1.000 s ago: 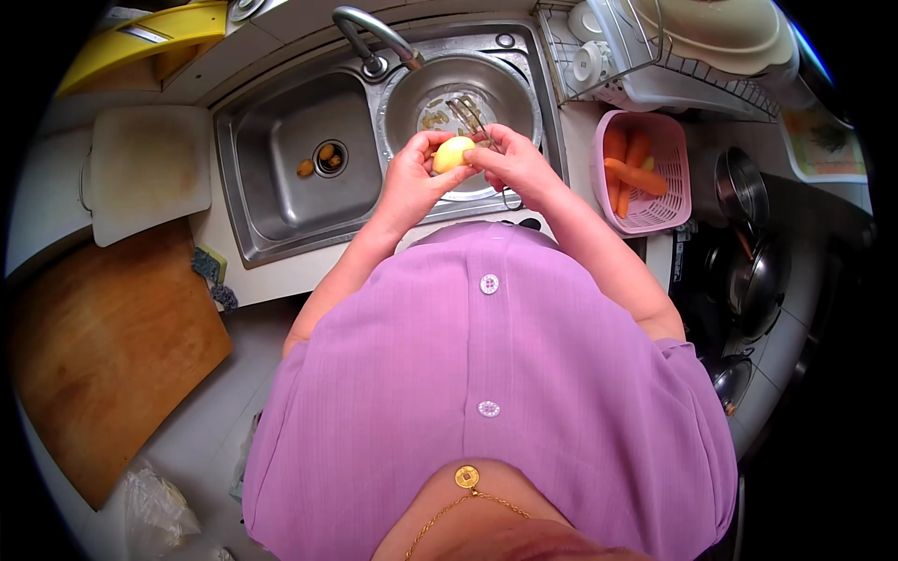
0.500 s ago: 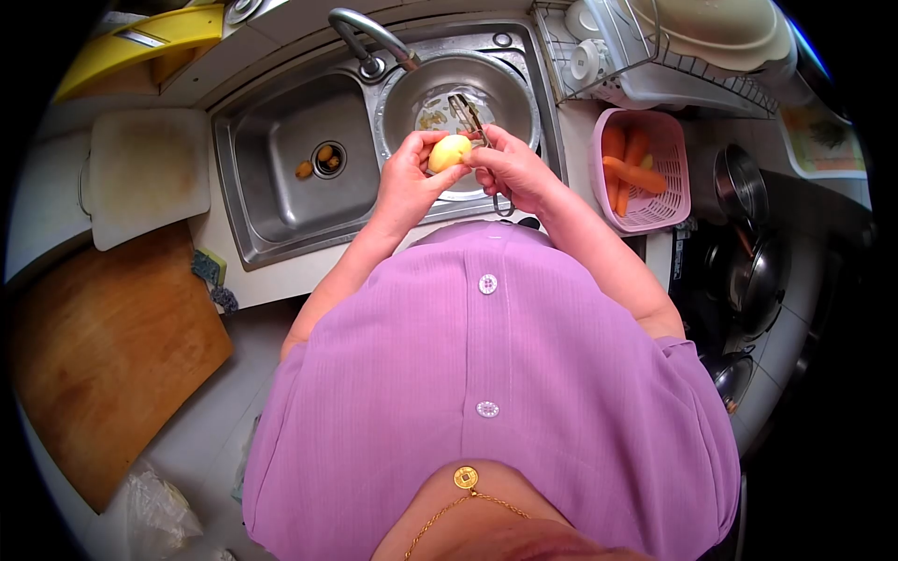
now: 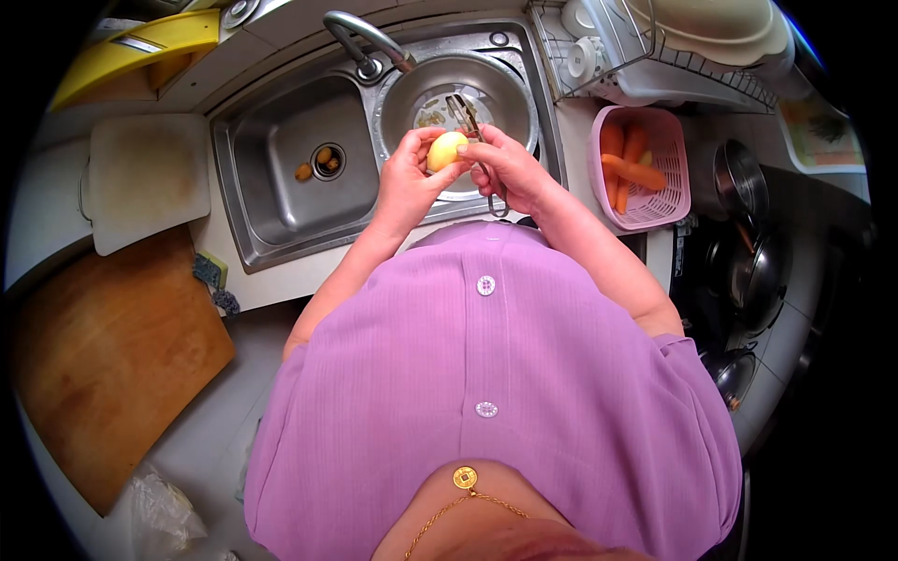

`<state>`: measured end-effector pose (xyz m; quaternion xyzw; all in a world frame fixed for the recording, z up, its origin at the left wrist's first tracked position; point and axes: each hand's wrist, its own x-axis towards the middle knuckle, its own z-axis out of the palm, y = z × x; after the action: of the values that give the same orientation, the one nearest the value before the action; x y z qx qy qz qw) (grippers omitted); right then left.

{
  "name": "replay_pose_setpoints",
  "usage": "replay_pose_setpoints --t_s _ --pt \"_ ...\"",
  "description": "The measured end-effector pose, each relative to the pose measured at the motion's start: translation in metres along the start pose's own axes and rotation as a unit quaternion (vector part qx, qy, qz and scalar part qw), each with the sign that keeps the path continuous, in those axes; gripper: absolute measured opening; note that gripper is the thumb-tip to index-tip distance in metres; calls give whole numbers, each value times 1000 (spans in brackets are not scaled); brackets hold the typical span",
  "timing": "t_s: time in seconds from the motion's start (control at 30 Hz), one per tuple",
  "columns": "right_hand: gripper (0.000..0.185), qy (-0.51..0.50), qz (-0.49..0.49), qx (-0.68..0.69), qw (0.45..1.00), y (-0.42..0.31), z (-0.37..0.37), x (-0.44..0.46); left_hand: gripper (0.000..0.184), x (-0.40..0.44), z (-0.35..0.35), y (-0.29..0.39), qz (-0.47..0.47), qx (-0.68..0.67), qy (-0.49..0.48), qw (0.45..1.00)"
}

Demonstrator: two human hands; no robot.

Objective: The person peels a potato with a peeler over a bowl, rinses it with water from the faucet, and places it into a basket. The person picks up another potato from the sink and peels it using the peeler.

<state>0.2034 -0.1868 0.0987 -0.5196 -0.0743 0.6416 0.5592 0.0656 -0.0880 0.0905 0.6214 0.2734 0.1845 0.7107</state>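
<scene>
A peeled yellow potato [image 3: 447,151] is held over the metal basin [image 3: 391,107] in the right sink bowl. My left hand [image 3: 408,179] wraps its fingers round the potato's left side. In my right hand [image 3: 516,172] is a metal peeler [image 3: 463,114], its head pointing up and its handle crossing the palm, while the thumb of that hand touches the potato. Peel scraps [image 3: 432,115] lie in the basin beyond the hands.
Small brown potatoes [image 3: 325,154] sit at the drain of the left sink bowl [image 3: 290,201]. A faucet [image 3: 379,39] arches behind. Right of the sink stand a pink basket [image 3: 683,154] of carrots and a dish rack [image 3: 720,79]; cutting boards [image 3: 150,178] lie left.
The peeler has turned more upright in my right hand, with its handle showing below the palm. The potato has shifted slightly left and stays between both hands.
</scene>
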Motion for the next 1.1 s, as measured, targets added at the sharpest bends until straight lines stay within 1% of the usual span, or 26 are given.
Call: replay_pose_setpoints --t_s 0.07,0.13,0.17,0.23,0.27,0.33,0.37,0.43,0.47,0.53,0.57,0.63,0.77,0.83,0.93,1.07,1.1 --pt "34 1 -4 -6 1000 0 0 0 45 -1 0 4 -8 -21 -3 1000" --pt "30 17 14 -1 1000 0 -4 2 49 -1 -1 5 -6 8 -28 1000" --pt "30 17 14 -1 1000 1 -6 2 49 -2 -2 3 -6 8 -28 1000" --pt "26 39 26 16 999 2 -9 2 54 -4 -4 -2 -26 8 -66 997" --pt "26 38 26 16 999 3 -10 3 54 -4 -3 -2 -26 8 -65 998" --pt "27 78 -27 -90 993 5 -11 4 51 -5 -3 -2 -29 -25 -45 998" --pt "27 78 -27 -90 993 3 -10 2 51 -6 -4 -2 -29 -25 -45 998" --pt "26 54 -102 -184 976 -2 -9 -3 48 -6 -7 0 -63 -17 -52 996" --pt "26 54 -102 -185 976 -2 -9 -2 48 -7 -7 0 -63 -17 -52 997" --pt "30 55 -109 -258 958 -1 -9 -2 45 -8 -8 0 -40 75 -61 995" --pt "30 55 -109 -259 958 -1 -9 -3 45 -9 -8 0 -39 75 -61 995" --pt "31 35 -72 -194 978 -4 -11 -5 45 -10 -9 2 -41 77 -66 994" --pt "31 49 -61 -216 973 -4 -6 -10 46 -14 -9 8 -43 119 -81 989" --pt "32 25 -64 -186 980 -3 -9 -9 46 -15 -8 8 -47 76 -71 993" --pt "31 23 -55 -167 984 -3 -8 -12 46 -17 -9 6 -44 37 -76 995" --pt "31 17 -55 -162 985 -4 -8 -13 47 -18 -9 4 -35 30 -81 996" --pt "33 17 -49 -157 986 -5 -8 -14 46 -18 -10 1 -35 5 -80 996"
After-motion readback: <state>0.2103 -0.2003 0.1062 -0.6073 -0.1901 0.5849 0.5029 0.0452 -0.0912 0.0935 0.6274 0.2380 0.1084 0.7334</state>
